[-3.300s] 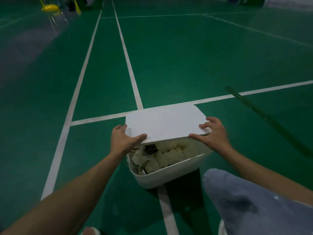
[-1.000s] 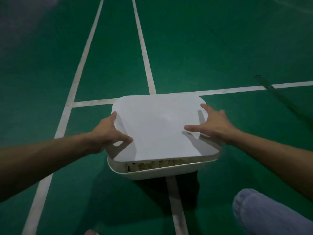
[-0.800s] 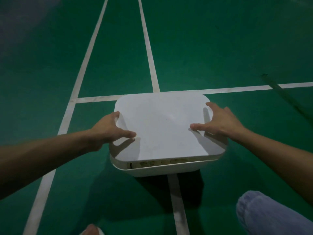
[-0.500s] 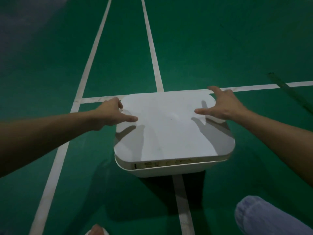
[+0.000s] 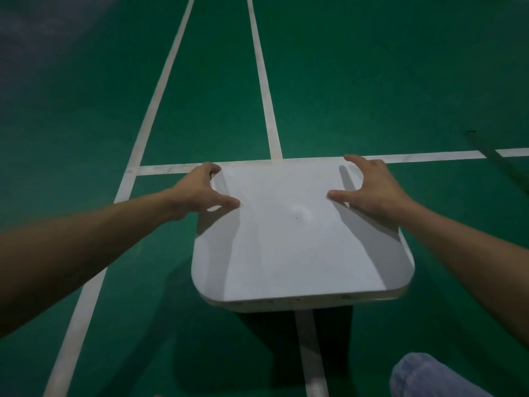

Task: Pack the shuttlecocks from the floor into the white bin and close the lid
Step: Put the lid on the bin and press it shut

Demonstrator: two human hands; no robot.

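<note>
The flat white lid [image 5: 297, 247] lies across the top of the white bin [image 5: 289, 306], of which only a thin strip of front rim shows under the lid's near edge. No shuttlecocks are visible; the lid hides the bin's inside. My left hand [image 5: 204, 191] grips the lid's far left corner, thumb on top and fingers curled over the edge. My right hand [image 5: 372, 190] holds the far right corner the same way, thumb pressing on the lid's top.
The bin stands on a green court floor [image 5: 372, 67] where white lines [image 5: 264, 81] cross. My knee in blue jeans [image 5: 429, 376] is at the lower right. A dark strip [image 5: 503, 164] lies on the floor at the far right.
The lid has come down over the bin, closing the front gap where shuttlecocks showed. Both hands slid from the lid's sides to its far corners.
</note>
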